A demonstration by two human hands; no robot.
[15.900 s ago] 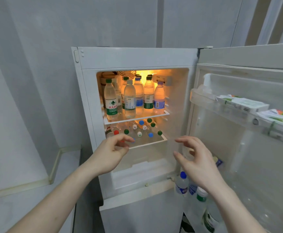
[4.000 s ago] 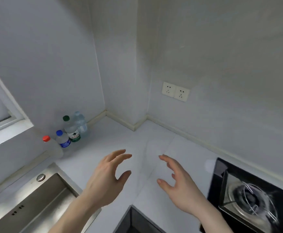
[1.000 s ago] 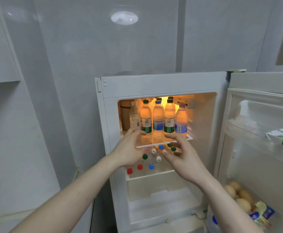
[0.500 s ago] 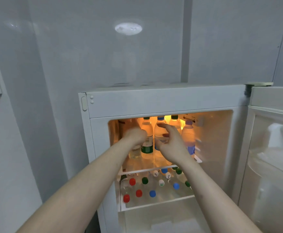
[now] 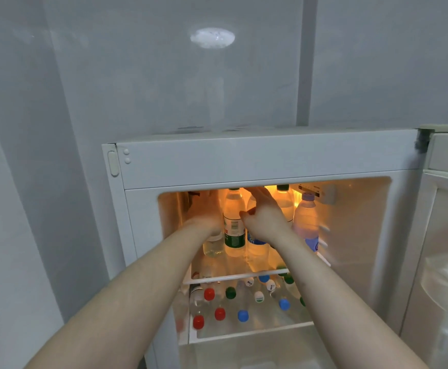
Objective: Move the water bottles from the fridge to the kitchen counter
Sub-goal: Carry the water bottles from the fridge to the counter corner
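Both hands reach into the fridge [image 5: 244, 158]. Right hand [image 5: 264, 217] curls round a blue-label bottle [image 5: 256, 242]. Left hand [image 5: 204, 214] is blurred, its grip unclear, on a clear bottle [image 5: 213, 245] left of the green-label bottle [image 5: 234, 222].

Bottles [image 5: 234, 225] upright on upper shelf [image 5: 228, 277] in fridge [image 5: 244, 161]; more bottles [image 5: 241, 304] on shelf below

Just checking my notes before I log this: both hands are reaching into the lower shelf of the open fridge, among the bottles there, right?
Not quite. The head view shows both the left hand and the right hand reaching onto the upper shelf, among the upright bottles there. The lower shelf's bottles sit untouched. The fridge is indeed open.
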